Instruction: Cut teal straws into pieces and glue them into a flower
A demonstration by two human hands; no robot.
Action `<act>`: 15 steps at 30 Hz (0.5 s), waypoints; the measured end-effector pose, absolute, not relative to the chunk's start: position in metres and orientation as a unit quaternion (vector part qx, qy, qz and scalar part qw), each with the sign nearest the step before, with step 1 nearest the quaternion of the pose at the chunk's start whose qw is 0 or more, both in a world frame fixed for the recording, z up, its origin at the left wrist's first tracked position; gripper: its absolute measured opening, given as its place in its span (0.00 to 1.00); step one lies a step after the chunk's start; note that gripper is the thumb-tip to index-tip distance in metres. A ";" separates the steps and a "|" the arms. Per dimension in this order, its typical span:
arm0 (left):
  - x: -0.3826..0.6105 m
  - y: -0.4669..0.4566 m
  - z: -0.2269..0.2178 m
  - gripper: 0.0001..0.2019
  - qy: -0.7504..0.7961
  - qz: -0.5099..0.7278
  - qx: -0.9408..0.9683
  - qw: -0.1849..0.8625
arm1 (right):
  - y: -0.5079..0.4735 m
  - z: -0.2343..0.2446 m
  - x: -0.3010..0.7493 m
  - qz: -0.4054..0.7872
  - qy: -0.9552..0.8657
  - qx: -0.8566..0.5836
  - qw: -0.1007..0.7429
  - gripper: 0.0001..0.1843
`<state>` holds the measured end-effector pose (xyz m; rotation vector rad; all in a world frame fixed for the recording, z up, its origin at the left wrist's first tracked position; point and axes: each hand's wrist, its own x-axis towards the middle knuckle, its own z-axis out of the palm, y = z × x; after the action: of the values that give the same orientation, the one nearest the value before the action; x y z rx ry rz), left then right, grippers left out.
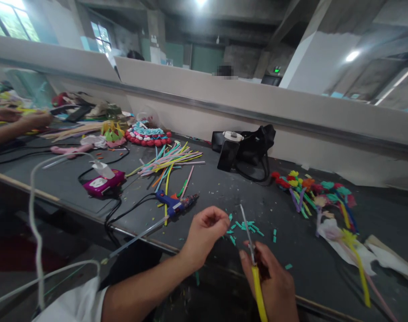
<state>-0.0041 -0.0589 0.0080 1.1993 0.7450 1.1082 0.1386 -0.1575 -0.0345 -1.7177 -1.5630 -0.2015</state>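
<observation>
My right hand (274,279) grips a pair of scissors (258,290) with yellow handles, its blades pointing up and away over the table. To the left, my left hand (205,235) has thumb and fingers pinched together. A small teal bit lies at its fingertips, but I cannot tell whether it is held. Several short cut teal pieces (252,227) are scattered on the dark table between and beyond my hands. A blue hot glue gun (175,203) with a clear glue stick rests left of my left hand.
A pile of coloured fuzzy stems (170,161) lies beyond the glue gun. A purple power socket (103,183) with cables stands left. A phone (228,155) leans by a black bag (257,143). Colourful flowers (297,181) lie right. Another person's hands (32,120) work far left.
</observation>
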 end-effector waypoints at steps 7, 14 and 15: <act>-0.003 -0.073 -0.003 0.06 0.243 0.437 0.809 0.308 | -0.155 -0.025 0.143 -0.062 -0.575 -0.687 0.440 0.20; -0.002 -0.082 -0.006 0.06 0.244 0.392 0.806 0.370 | -0.151 -0.029 0.142 -0.040 -0.548 -0.696 0.462 0.18; -0.001 -0.081 -0.006 0.05 0.259 0.381 0.782 0.421 | -0.150 -0.027 0.141 -0.040 -0.546 -0.695 0.467 0.17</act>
<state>-0.0006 -0.0813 -0.0064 1.9585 0.6479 0.9535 0.1414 -0.1501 -0.0270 -1.7051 -1.3400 -0.0991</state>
